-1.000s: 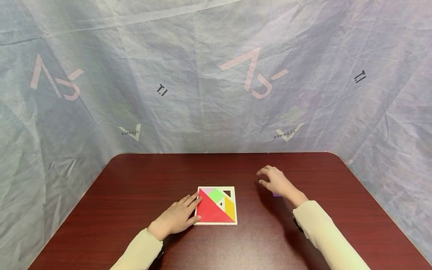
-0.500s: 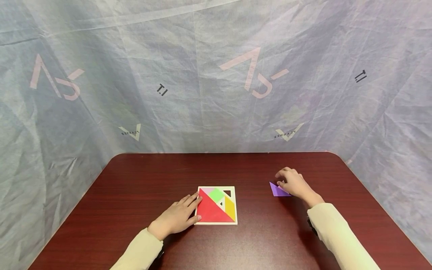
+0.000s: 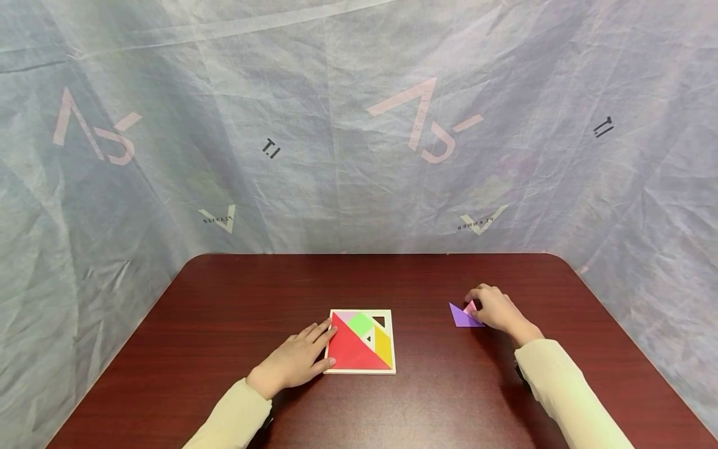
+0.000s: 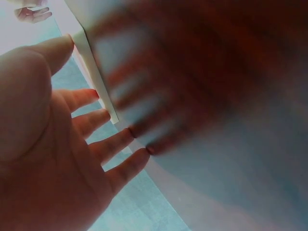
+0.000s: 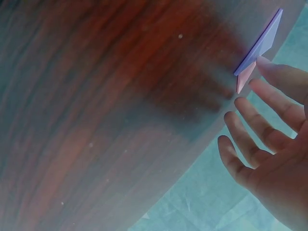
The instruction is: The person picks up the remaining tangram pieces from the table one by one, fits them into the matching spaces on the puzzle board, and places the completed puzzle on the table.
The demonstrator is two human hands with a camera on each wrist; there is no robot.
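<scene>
A square white tangram board (image 3: 359, 373) lies at the table's middle. It holds a red triangle (image 3: 356, 353), a green square (image 3: 361, 323), a lilac piece (image 3: 343, 317) and a yellow parallelogram (image 3: 383, 348). My left hand (image 3: 294, 360) rests at the board's left edge, fingers spread, thumb on its lower left. To the right, my right hand (image 3: 496, 308) pinches the small pink triangle (image 5: 244, 78) between thumb and index finger; its other fingers are loosely bent. The pink triangle touches or overlaps a larger purple triangle (image 3: 462, 318) on the table; which, I cannot tell.
Small dark holes show in the uncovered white recesses at the board's upper right. The dark red wooden table (image 3: 269, 280) ends in front of a grey printed cloth (image 3: 314, 187) that hangs behind it and at both sides.
My right hand has moved right from above the purple triangle, uncovering it, and lowered to the pink triangle, now more visible. My left hand stays at the board.
</scene>
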